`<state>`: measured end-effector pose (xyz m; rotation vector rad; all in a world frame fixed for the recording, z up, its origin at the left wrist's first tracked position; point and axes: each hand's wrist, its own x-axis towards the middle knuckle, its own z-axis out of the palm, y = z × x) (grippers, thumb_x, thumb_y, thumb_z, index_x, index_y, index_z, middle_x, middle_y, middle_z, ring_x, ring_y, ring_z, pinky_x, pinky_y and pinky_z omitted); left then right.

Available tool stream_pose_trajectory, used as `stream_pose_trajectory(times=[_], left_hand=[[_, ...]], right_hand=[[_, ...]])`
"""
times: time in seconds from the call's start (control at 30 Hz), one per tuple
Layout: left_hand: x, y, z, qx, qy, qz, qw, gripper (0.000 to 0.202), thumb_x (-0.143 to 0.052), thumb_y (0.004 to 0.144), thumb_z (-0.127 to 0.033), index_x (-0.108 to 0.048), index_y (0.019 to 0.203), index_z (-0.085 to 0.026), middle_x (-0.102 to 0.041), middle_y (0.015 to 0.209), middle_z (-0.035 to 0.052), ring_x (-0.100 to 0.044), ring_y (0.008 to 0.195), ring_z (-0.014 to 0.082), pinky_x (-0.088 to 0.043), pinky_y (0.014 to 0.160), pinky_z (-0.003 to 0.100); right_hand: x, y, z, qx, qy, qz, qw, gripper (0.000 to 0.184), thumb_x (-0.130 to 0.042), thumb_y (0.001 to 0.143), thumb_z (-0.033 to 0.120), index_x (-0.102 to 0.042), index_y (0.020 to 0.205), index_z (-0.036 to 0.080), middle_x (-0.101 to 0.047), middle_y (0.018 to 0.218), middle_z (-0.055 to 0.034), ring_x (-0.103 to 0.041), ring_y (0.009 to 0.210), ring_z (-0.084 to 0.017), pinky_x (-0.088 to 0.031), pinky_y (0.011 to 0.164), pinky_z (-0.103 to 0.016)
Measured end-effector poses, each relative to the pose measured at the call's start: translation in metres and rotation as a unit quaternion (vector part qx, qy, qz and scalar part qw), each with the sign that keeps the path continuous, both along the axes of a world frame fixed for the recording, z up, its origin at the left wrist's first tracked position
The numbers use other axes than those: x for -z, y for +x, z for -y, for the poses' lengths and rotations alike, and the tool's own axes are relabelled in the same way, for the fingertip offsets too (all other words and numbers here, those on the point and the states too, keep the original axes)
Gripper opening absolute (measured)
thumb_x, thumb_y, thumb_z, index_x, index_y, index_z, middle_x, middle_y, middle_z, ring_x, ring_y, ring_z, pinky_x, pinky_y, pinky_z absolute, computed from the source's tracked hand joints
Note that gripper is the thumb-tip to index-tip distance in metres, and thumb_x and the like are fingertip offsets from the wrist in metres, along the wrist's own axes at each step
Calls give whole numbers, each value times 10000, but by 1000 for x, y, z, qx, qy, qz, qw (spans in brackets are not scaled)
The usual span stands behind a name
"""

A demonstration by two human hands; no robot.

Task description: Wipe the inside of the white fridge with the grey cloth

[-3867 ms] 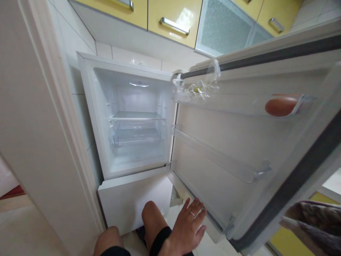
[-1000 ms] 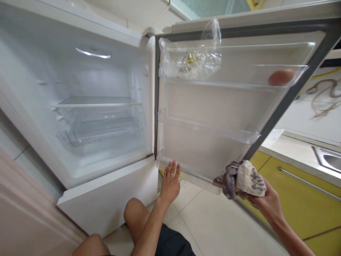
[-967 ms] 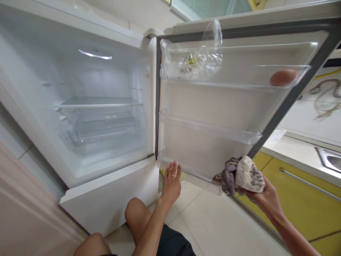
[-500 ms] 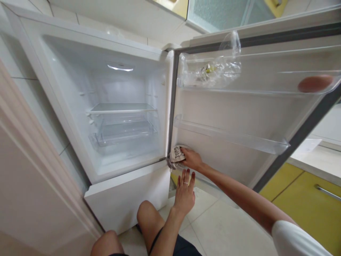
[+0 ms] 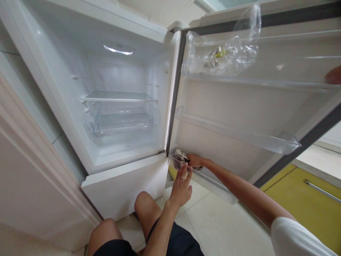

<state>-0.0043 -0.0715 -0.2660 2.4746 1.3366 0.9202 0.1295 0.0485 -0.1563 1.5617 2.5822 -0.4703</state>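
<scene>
My right hand point(image 5: 195, 160) is closed on a patterned cloth point(image 5: 181, 155), bunched inside the hinge end of the lowest clear door bin point(image 5: 221, 190). Just below it, my left hand point(image 5: 181, 188) has its fingers stretched out, with the fingertips at the front wall of that bin; a ring shows on one finger. The refrigerator door point(image 5: 239, 106) stands wide open on the right. Part of the cloth shows through the transparent plastic, and the right fingertips are hidden in its folds.
Inside the refrigerator are a glass shelf point(image 5: 119, 96) and a clear drawer point(image 5: 122, 124). A plastic bag point(image 5: 226, 57) sits in the top door bin, with a reddish object point(image 5: 334, 75) at its far end. My knees point(image 5: 146, 206) are near the lower front panel point(image 5: 128, 188). Yellow cabinets point(image 5: 306, 202) stand right.
My right hand has moved the cloth from the door's lower hinge corner down into the bottom bin. My left hand has come up against the bin's front. The view has shifted slightly.
</scene>
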Motion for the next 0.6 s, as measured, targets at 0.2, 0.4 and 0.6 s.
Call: stream_pose_trajectory(times=[0.2,0.4,0.6], left_hand=[[-11,-4,2,-43,32,-69,996,922,-537,820,-31,-175,1644,-233,-168,1726,129,-133,1598,305,-213,1268,647],[-15,-3,5,-70,24,-85,994,899,-542,835,-46,-214,1643,-265,-171,1731,90,-160,1596,318,-228,1274,624],[-18,1,5,-79,5,-91,993,864,-541,853,-54,-253,1633,-289,-195,1728,80,-181,1593,320,-215,1275,628]], right_hand=[[-3,5,-8,-31,-82,29,996,305,-621,675,87,-729,957,124,-774,973,-87,-666,883,-187,-504,784,-242],[-12,44,6,5,-169,67,983,376,-699,568,159,-723,943,152,-749,884,-41,-646,793,-177,-502,688,-245],[-34,101,50,58,-253,118,958,444,-727,445,172,-743,889,188,-729,758,17,-634,655,-162,-485,579,-237]])
